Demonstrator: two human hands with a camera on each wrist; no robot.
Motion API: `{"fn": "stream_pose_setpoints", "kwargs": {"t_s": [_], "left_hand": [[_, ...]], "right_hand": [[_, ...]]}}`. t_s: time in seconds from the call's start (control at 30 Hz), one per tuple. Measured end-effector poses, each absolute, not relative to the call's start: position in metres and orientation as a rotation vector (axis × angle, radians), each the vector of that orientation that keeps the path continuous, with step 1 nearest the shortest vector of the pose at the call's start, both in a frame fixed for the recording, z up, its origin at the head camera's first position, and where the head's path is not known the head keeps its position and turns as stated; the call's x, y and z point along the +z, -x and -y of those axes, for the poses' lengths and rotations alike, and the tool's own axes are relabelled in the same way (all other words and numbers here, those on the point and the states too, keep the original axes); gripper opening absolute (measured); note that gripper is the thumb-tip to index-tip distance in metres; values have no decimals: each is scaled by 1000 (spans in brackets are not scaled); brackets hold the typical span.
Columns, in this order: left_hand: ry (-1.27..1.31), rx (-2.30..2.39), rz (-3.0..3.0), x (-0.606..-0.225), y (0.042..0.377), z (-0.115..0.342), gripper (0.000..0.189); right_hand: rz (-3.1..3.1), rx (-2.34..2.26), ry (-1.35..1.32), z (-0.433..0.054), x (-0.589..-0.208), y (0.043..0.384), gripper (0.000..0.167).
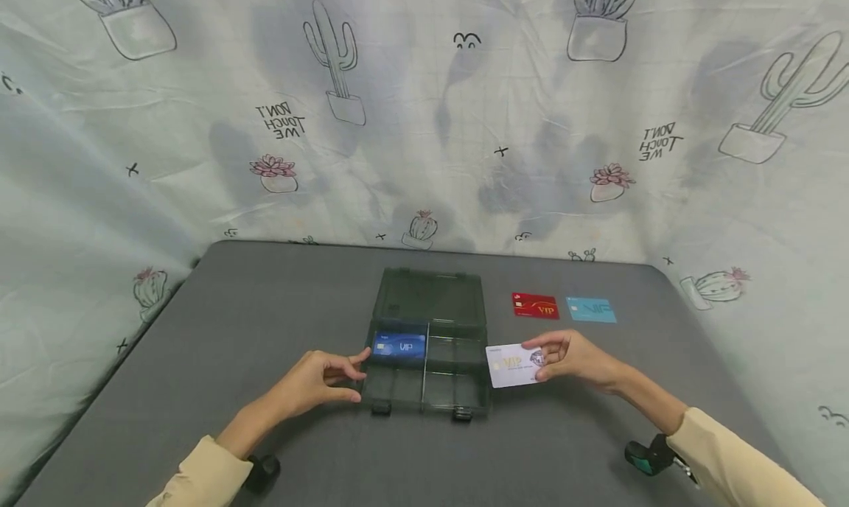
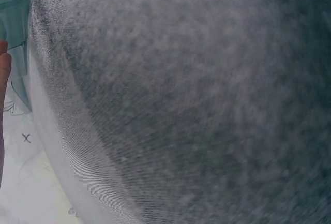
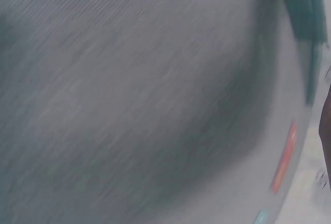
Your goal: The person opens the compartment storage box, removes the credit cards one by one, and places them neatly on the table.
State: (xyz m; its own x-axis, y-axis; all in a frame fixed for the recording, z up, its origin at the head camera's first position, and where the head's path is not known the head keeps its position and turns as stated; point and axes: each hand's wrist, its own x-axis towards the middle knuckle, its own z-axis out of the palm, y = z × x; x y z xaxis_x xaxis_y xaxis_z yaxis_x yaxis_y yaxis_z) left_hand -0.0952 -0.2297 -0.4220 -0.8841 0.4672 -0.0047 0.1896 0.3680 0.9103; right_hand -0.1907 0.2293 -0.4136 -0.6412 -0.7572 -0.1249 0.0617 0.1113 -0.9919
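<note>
A dark green see-through plastic box (image 1: 458, 400) lies on the table with its lid (image 1: 431, 295) flipped back and its inside divided into compartments. In the back left compartment sits a blue VIP card (image 1: 399, 345). My left hand (image 1: 321, 376) rests its fingertips and thumb along the box's left side. At the right side of the box, my right hand (image 1: 573, 358) pinches a white VIP card (image 1: 512, 365) by its right end, thumb below and fingers above. That card's left edge comes right up to the box wall.
Behind my right hand, a red VIP card (image 1: 535, 306) and a light blue card (image 1: 591, 309) lie side by side on the grey table (image 1: 298, 293). A cactus-print curtain (image 1: 424, 124) hangs around the table's back and sides.
</note>
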Motion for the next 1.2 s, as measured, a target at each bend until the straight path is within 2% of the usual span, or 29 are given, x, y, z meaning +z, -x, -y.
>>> {"fn": "stream_pose_setpoints", "kwargs": {"t_s": [0.4, 0.57, 0.77, 1.2], "left_hand": [[-623, 1543, -2373, -422, 92, 231, 28], [-596, 1536, -2369, -420, 93, 230, 27], [-591, 1530, -2365, -418, 91, 228, 26], [-522, 1530, -2342, -419, 91, 227, 28]], "right_hand": [[-1616, -1677, 595, -276, -434, 188, 44], [-1689, -1663, 549, -283, -441, 192, 45], [-1869, -1558, 547, -289, -444, 204, 54], [-2208, -1341, 557, -294, -439, 224, 57]]}}
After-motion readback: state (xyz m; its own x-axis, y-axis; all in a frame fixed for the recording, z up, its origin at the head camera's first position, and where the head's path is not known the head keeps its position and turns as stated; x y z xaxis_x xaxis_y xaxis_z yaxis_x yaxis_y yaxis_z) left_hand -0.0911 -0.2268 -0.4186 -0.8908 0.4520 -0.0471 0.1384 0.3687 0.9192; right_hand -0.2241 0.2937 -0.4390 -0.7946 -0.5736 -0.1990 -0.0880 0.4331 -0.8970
